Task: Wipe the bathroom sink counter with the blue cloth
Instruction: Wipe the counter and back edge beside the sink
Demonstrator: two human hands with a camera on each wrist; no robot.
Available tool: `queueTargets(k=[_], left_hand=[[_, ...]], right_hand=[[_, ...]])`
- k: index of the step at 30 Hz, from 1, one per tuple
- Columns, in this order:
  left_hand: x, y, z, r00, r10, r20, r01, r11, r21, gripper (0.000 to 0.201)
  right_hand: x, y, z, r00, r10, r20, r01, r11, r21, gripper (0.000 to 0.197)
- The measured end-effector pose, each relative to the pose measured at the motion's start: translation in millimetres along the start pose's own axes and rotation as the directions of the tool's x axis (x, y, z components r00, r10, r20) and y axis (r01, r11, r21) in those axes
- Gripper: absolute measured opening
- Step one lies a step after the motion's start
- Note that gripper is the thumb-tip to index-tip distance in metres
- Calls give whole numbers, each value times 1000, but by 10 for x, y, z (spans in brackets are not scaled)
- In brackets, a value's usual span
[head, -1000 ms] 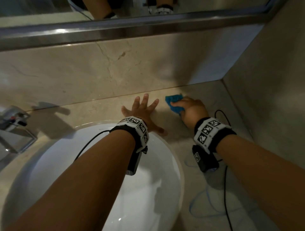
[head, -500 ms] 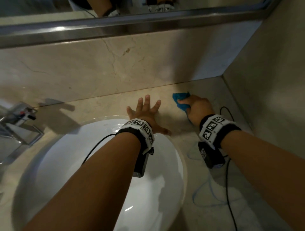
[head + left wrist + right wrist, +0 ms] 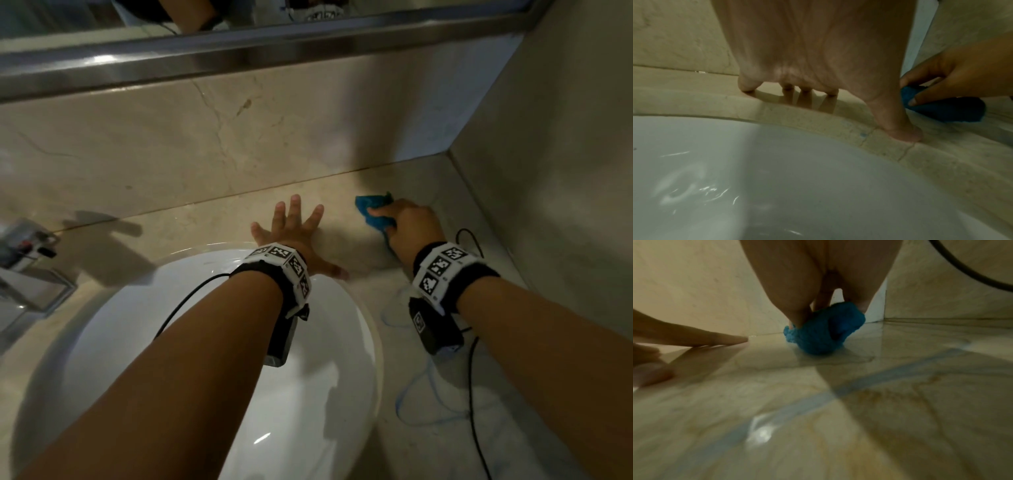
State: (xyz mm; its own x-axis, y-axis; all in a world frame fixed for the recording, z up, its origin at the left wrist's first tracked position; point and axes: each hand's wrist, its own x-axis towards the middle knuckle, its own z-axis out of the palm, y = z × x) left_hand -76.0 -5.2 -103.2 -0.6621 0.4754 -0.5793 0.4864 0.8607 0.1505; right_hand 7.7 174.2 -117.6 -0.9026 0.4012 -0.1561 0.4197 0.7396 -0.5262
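cloth [image 3: 375, 212]: bright blue
table [image 3: 212, 219]: beige, veined marble
sink [image 3: 212, 342]: glossy white
wristbands [image 3: 442, 270]: black, white checker-coded tags

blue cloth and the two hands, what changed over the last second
The right hand, gripping the bunched blue cloth, slid it along the beige marble counter away from the person, closer to the back wall and corner. Nothing was let go or newly taken. The left hand stays flat with fingers spread on the counter behind the white sink basin.
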Motion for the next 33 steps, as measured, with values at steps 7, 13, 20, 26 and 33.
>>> queueTargets(k=[7,13,20,26,33], left_hand=[[17,13,-24,999,-25,25,25,1000,14,134],[17,5,-28,1000,-14,28,14,1000,-1,134],[37,0,-33,1000,-5,23,5,1000,3,131],[48,-4,1,1000,-8,-1,8,1000,8,133],[52,-8,-6,1000,-10,4,10,1000,2,134]], right_hand=[[-476,-223,153,981,-179,68,186,975,-124,38],[-457,-216,12,977,-114,179,135,985,-109,56],[-587,-153,-86,887,-211,411,234,972,-6,54],[-229,-56,-52,997,13,81,-5,994,-106,44],[-480,-279,69,975,-141,173,170,971,-168,39]])
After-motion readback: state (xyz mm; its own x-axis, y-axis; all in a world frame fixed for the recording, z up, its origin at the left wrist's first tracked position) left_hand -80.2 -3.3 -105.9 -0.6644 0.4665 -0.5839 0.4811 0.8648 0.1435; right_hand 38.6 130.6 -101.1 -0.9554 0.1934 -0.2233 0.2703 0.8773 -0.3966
